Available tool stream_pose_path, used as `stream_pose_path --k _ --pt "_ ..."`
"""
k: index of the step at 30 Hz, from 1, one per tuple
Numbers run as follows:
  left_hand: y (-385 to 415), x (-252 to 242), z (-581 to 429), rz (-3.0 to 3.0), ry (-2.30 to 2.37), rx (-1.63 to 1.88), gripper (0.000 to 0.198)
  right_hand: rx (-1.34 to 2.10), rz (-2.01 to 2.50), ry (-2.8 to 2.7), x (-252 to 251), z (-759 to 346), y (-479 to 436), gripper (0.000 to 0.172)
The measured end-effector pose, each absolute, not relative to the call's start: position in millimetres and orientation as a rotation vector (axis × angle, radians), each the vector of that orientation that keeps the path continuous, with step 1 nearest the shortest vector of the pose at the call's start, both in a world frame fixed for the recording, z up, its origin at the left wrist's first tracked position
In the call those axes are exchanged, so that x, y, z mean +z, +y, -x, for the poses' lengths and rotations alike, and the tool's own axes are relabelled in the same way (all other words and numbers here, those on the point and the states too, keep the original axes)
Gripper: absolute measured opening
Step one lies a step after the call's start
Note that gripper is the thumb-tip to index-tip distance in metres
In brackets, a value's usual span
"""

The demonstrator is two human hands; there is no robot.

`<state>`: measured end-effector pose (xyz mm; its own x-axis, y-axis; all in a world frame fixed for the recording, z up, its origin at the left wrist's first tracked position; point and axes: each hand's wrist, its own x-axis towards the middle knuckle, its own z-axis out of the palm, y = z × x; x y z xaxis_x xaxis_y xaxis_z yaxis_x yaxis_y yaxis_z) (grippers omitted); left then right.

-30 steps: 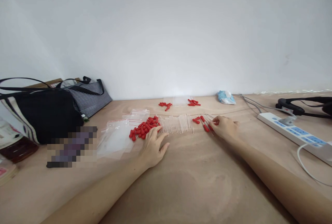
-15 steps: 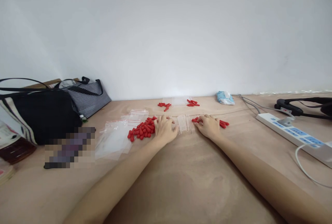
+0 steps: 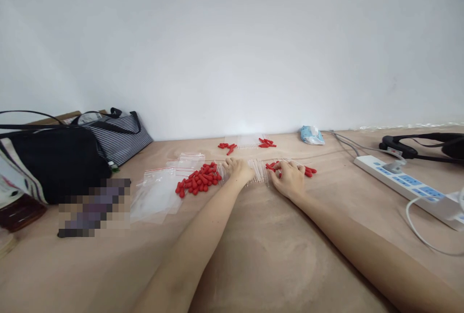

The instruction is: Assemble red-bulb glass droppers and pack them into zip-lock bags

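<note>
Thin clear tubes [image 3: 259,172] lie side by side in a row between my two hands. My left hand [image 3: 239,171] rests over the left part of the row, palm down. Its fingers are bent but apart, and the thumb points toward the right. Just left of it is a heap of small red rubber bulbs [image 3: 197,180]. My right hand [image 3: 291,180] lies at the right end of the row, with fingers curved and apart. Red bulbs [image 3: 270,166] show by its thumb and index finger, and others [image 3: 310,171] lie beyond its little finger. The fingertips are partly hidden.
Clear zip bags [image 3: 155,192] lie left of the heap. Farther back is another group of tubes with red bulbs [image 3: 267,142]. A blue-and-white packet [image 3: 311,135], a power strip [image 3: 409,187] and cables are at right. Bags [image 3: 61,158] stand at left.
My left hand has shifted right and turned, its fingers now pointing away and left; more tubes show on its left. My right hand has moved only slightly. The view has shifted a little.
</note>
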<state>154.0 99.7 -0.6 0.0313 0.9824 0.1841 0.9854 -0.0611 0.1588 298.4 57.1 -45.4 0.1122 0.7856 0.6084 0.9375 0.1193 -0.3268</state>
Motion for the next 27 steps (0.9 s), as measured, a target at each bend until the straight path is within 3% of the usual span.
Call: stream_pose_path --k 4,6,13,20,27 --pt "91 9 -145 2.363 -1.993 -0.453 0.022 -0.142 1.459 -1.749 -45 -296 54 0.013" --pt "80 14 -128 2.468 -1.846 -0.504 0.019 -0.060 1.295 -1.813 -45 -293 51 0.021" --pt "33 -13 -46 2.765 -0.951 -0.776 0.019 0.212 0.990 -1.998 -41 -265 28 0.023" --pt "27 -30 -34 2.720 -0.890 -0.968 0.021 0.273 1.037 -2.139 -39 -257 18 0.008" --pt "26 -30 -38 2.699 -0.802 -0.973 0.021 0.315 0.989 -2.157 -35 -253 14 0.007"
